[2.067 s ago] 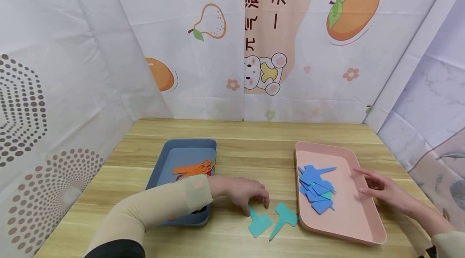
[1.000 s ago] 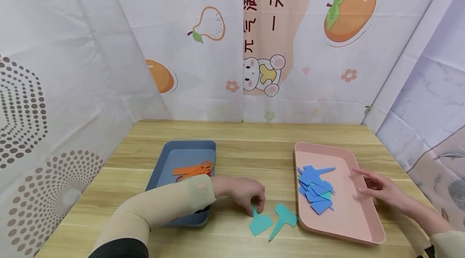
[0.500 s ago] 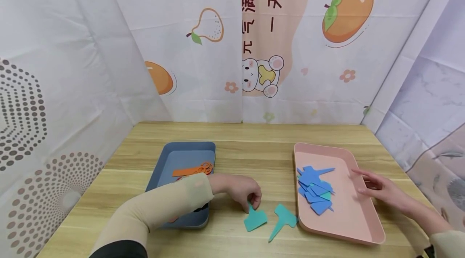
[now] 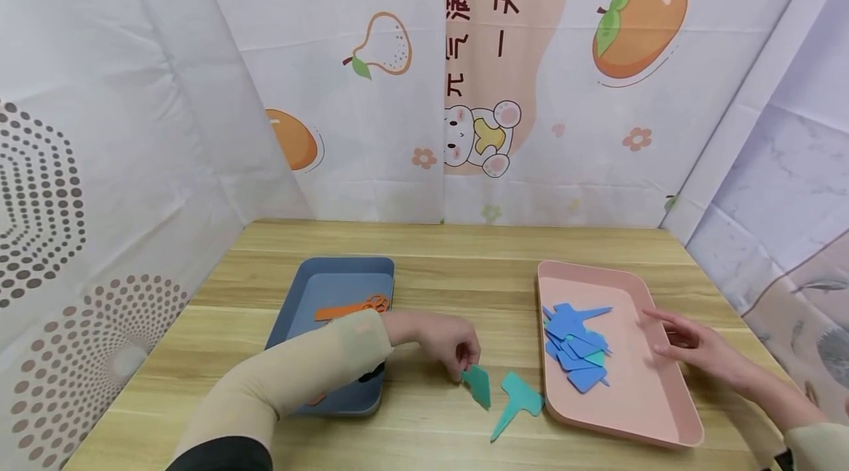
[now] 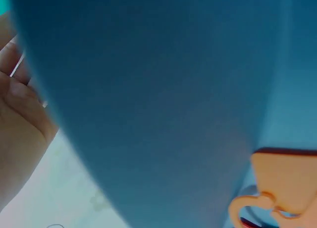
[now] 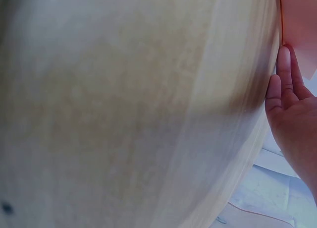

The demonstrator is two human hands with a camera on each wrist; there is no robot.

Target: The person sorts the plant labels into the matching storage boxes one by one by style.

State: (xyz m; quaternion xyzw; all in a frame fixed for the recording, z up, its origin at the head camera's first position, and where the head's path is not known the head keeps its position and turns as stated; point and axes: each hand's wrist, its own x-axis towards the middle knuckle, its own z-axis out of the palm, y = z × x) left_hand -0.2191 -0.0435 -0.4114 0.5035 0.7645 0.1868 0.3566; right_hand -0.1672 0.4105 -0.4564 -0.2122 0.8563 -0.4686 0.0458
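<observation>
My left hand (image 4: 451,344) pinches the stem of a teal T-shaped plant label (image 4: 478,387), whose broad head tilts toward the right. A second teal plant label (image 4: 520,399) lies on the table beside the pink tray (image 4: 640,390). Inside that tray, several blue plant labels (image 4: 577,338) form a loose pile, with some teal showing among them. My right hand (image 4: 706,353) holds the tray's right wall, thumb over the rim. In the right wrist view, fingers (image 6: 285,72) touch the tray's outer side. The left wrist view shows the left hand (image 5: 22,119) partly cut off by the frame.
A blue-grey tray (image 4: 332,283) stands on the left under my left forearm. It holds orange pieces with ring-shaped ends (image 4: 361,306), partly covered by the sleeve. The wooden table (image 4: 464,264) runs back to a printed curtain (image 4: 371,124).
My left hand has come down to the nearer-left teal label and taken its stem. That label, flat before, is now tilted and slightly farther right. The right hand keeps its place on the tray.
</observation>
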